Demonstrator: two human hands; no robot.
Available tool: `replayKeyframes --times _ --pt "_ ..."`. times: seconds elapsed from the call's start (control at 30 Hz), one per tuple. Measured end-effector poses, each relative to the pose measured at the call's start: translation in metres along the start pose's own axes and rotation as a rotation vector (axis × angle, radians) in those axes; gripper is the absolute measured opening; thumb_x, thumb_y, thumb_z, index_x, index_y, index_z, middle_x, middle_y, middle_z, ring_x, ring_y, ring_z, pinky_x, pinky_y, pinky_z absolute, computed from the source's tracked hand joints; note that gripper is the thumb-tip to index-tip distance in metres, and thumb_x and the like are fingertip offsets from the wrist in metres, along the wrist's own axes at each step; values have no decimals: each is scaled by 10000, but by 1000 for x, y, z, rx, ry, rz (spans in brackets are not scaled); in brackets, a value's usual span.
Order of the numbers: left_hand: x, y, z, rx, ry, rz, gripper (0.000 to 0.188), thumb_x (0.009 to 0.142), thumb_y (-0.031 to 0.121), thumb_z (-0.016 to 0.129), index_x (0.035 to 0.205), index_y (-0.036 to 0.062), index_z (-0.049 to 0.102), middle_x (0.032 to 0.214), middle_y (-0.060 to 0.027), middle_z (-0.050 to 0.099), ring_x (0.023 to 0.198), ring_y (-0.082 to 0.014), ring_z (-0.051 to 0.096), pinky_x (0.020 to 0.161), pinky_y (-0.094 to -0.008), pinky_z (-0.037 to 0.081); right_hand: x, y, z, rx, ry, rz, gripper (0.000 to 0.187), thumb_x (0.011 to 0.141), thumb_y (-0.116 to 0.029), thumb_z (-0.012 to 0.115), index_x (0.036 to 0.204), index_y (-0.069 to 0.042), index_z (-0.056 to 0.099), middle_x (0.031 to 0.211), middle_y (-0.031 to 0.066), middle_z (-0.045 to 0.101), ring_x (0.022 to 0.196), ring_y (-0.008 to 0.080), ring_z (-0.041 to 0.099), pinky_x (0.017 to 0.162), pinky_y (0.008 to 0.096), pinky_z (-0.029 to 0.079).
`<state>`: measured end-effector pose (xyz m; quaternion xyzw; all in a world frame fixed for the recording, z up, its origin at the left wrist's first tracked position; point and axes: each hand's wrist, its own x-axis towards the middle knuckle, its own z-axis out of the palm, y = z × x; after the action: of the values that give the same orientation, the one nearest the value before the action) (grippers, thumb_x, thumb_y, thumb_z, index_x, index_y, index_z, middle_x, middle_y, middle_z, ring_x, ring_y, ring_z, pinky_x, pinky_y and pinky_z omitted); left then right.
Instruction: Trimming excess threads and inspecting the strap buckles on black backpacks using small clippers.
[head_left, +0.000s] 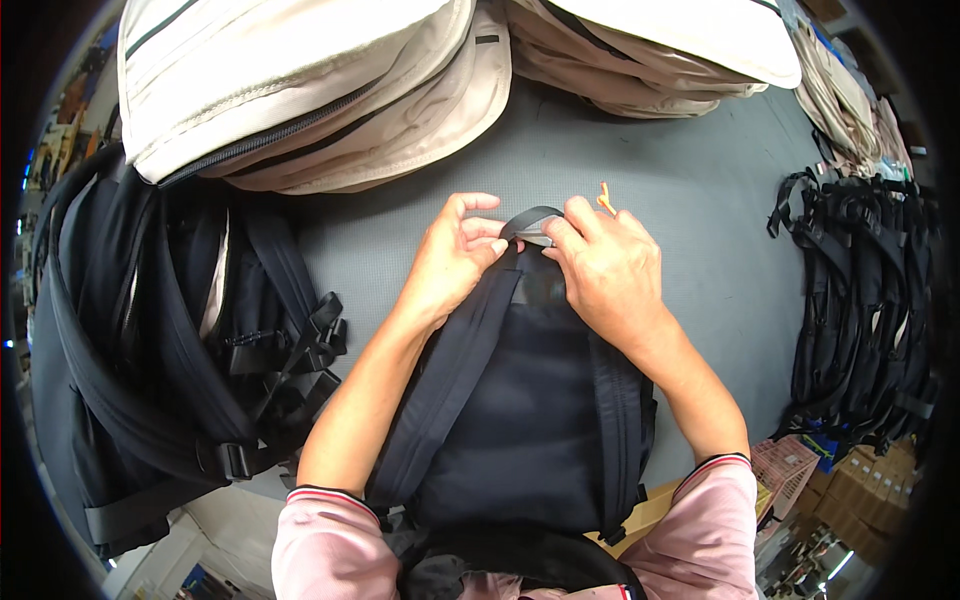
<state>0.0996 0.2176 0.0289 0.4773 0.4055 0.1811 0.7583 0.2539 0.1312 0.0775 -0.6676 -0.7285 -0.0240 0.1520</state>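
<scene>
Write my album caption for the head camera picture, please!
Left grip and right grip hold a grey strap loop atop a dark backpack.

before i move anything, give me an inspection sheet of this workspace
surface: gray tabletop, finely textured
things in hand: dark backpack with gray webbing loop at its top end
clutter: pale bags at the far side, dark bags at left, black strapped items at right
hands: left hand at the loop's left end, grip unclear; right hand pinches its right end; small orange item just beyond
cables: nothing seen
surroundings: pink crate and cardboard boxes, lower right
</scene>
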Motion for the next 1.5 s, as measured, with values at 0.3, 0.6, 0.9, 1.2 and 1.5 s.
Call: replayKeyframes --times 0.3,0.6,0.9,1.2,1.5 --pt "1 1 -1 -13 3 -4 513 840 -129 525 1308 -4 354 1030 -155 620 943 -178 621 846 -254 495 -5 12 6 470 -111 177 186 696 -84 720 865 -73 640 773 32 538 644 227 550 625 332 446" --pt "-2 2 1 28 27 -22 569 820 -150 532 1336 13 355 1035 -133 608 947 -156 613 846 -246 492 -2 -2 1 102 12 70 210 687 -112 724 872 -80 630 810 29 526 701 206 555 603 316 410" --pt "-1 1 -1 -9 28 -29 584 811 -151 539 1343 20 367 1047 -126 595 928 -167 623 852 -244 493 -6 -2 -1 67 91 30 218 679 -99 725 874 -83 629 792 32 519 667 193 549 585 310 393" --pt "1 0 0 41 50 -11 547 795 -146 562 1297 -11 393 1004 -114 576 930 -185 623 843 -250 497 -3 -5 4 62 146 11 153 703 -105 684 808 -67 578 767 38 482 662 173 562 606 315 397" --pt "2 -6 -2 89 104 -1 408 801 -77 593 1192 -36 482 981 -114 601 882 -154 612 796 -246 496 -2 -5 4 162 61 199 255 701 -119 727 936 -93 633 808 53 530 726 244 574 624 348 428"
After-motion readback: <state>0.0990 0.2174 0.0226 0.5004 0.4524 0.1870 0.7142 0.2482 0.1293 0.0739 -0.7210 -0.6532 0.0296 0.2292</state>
